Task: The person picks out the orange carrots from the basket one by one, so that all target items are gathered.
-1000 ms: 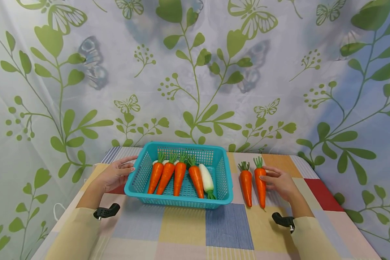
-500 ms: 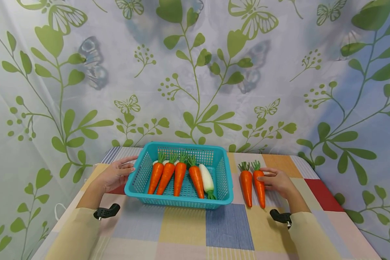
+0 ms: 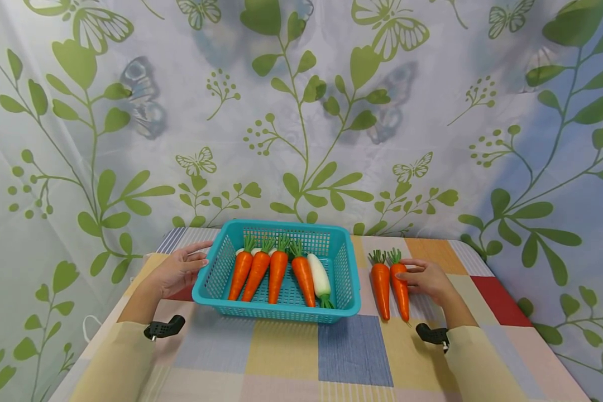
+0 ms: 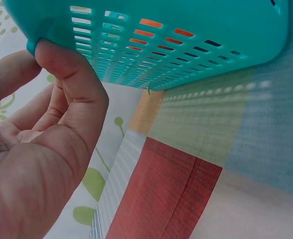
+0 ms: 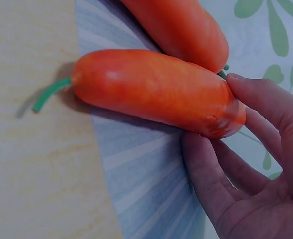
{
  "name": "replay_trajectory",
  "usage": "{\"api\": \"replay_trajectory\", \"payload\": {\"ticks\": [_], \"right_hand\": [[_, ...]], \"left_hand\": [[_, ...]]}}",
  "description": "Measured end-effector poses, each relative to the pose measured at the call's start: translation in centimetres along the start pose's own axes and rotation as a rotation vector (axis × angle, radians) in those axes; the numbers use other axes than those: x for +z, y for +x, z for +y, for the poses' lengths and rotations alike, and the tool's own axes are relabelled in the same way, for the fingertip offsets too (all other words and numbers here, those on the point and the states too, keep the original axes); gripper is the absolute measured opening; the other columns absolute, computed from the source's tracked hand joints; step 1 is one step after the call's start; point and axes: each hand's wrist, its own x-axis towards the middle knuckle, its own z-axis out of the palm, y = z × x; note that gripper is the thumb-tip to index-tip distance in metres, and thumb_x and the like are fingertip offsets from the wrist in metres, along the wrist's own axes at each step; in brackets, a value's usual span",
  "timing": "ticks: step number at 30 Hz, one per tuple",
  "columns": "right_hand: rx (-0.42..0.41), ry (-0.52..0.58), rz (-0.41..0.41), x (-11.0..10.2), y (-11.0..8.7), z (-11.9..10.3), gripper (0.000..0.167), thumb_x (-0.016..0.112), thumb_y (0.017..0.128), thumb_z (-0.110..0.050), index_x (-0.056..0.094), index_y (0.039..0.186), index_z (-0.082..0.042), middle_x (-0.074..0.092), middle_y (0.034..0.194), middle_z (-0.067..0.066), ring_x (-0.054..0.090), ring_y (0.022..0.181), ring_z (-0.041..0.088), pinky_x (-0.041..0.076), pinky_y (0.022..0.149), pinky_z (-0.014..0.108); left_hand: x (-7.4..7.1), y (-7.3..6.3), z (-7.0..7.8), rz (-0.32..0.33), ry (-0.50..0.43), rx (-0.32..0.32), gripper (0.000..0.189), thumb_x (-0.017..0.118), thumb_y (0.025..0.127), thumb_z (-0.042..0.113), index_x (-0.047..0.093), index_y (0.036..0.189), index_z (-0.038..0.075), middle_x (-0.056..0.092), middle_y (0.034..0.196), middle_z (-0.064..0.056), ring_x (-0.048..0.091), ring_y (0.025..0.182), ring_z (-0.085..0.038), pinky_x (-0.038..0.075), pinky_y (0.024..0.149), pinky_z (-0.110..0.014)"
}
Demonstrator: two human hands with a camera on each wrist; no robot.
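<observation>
My left hand point(image 3: 179, 269) pinches the left rim of a turquoise plastic basket point(image 3: 281, 314), thumb and forefinger meeting at the edge in the left wrist view. Several orange carrots point(image 3: 278, 277) with green tops lie side by side in the basket, a white radish point(image 3: 320, 275) to their right. To the right of the basket, my right hand point(image 3: 427, 279) holds a carrot point(image 3: 400, 293) near its leafy end. The right wrist view shows thumb and fingers on either side of that carrot point(image 5: 146, 89). A second carrot point(image 3: 380, 287) lies close beside it on the left.
A patchwork tablecloth point(image 3: 281, 363) covers the table. Behind it hangs a pale curtain point(image 3: 301, 151) printed with green leaves and butterflies. White ends of other vegetables point(image 3: 255, 250) show between the carrot tops in the basket.
My right hand has shifted slightly left together with the carrot, narrowing the gap to the second carrot. The left hand and the basket have stayed in place.
</observation>
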Motion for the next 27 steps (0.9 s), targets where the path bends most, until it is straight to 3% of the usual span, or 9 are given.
{"api": "replay_trajectory", "payload": {"ticks": [11, 27], "right_hand": [[-0.008, 0.032, -0.007, 0.1, -0.5, -0.3, 0.07, 0.079, 0.092, -0.025, 0.049, 0.149, 0.0, 0.054, 0.144, 0.033, 0.073, 0.094, 0.018, 0.063, 0.086, 0.04], [-0.035, -0.025, 0.039, 0.2, -1.3, -0.6, 0.07, 0.076, 0.094, -0.027, 0.046, 0.152, -0.001, 0.051, 0.148, 0.033, 0.074, 0.101, 0.023, 0.063, 0.088, 0.041]], "left_hand": [[0.0, 0.0, -0.1, -0.009, -0.031, 0.005, 0.069, 0.06, 0.104, 0.013, 0.024, 0.162, 0.007, 0.07, 0.107, 0.004, 0.073, 0.097, -0.012, 0.061, 0.094, -0.036], [-0.2, 0.0, -0.1, -0.009, -0.003, -0.001, 0.07, 0.062, 0.103, 0.016, 0.024, 0.162, 0.008, 0.069, 0.11, 0.006, 0.072, 0.1, -0.012, 0.06, 0.096, -0.038]]}}
